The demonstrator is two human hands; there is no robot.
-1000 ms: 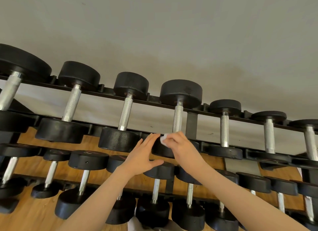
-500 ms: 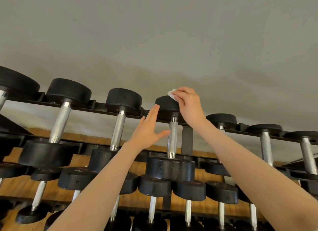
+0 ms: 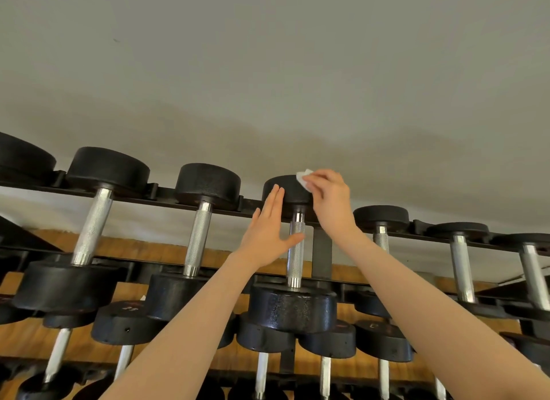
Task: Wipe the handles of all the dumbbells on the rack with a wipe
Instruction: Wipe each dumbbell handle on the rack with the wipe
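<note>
The right hand (image 3: 329, 198) pinches a small white wipe (image 3: 304, 178) against the far head (image 3: 285, 189) of a dumbbell on the top tier of the rack (image 3: 323, 250), having climbed in a second from the near head (image 3: 293, 309), past the steel handle (image 3: 296, 250), to the far end. The left hand (image 3: 268, 230) has risen with it and is flat and empty, fingers straight, fingertips touching the side of the far head and the thumb reaching across toward the handle. The wipe now sits above the handle rather than on it, which suggests the pass over this bar is either finished or has overshot onto the rubber. Along the same tier, the knurled handles of the neighbours to the left (image 3: 199, 239) and right (image 3: 381, 242) stand bare and within reach, and a lower row of smaller dumbbells (image 3: 384, 340) crowds beneath. The upright post of the rack runs just beside the handle in hand, narrowing the room for fingers on that side, and the close-set heads leave little gap between bars. Many handles likely remain.
</note>
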